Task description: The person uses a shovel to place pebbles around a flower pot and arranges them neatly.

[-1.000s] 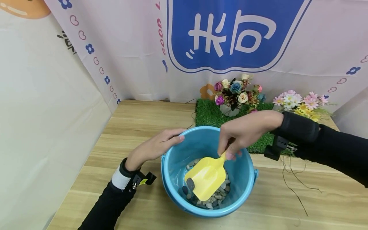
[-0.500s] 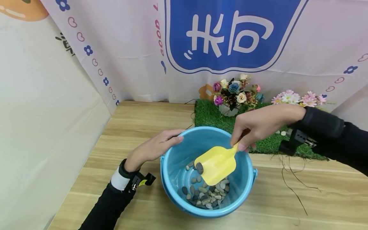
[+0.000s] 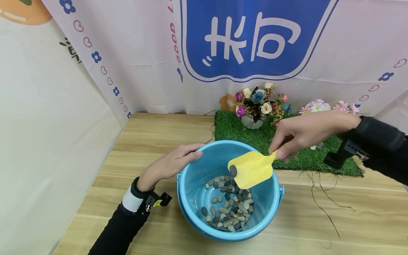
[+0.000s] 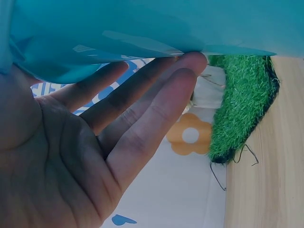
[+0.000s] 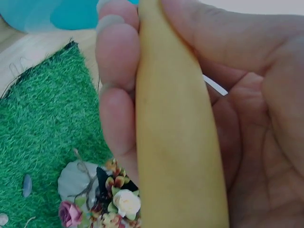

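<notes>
In the head view my right hand [image 3: 296, 136] grips the handle of a yellow toy shovel [image 3: 250, 170], its blade above the bucket's right half. A dark grey pebble [image 3: 233, 171] lies at the blade's front edge. The right wrist view shows the shovel's handle [image 5: 175, 118] between thumb and fingers. My left hand [image 3: 172, 163] holds the left rim of the blue bucket [image 3: 183, 202], thumb over the rim, fingers extended along the outer wall in the left wrist view. Many small grey and tan pebbles [image 3: 227, 216] cover part of the bucket's bottom.
Behind the bucket lies an artificial grass mat [image 3: 232, 129] on the wooden table [image 3: 149, 138]. A pot of mixed flowers [image 3: 261, 102] stands on it; pink and white flowers [image 3: 318, 106] are partly behind my right arm. Loose dark threads [image 3: 325, 202] lie at the right.
My right hand has moved right and slightly back, carrying the shovel from low over the pebbles toward the bucket's right rim. The pebble stays on the blade. My left hand keeps its place.
</notes>
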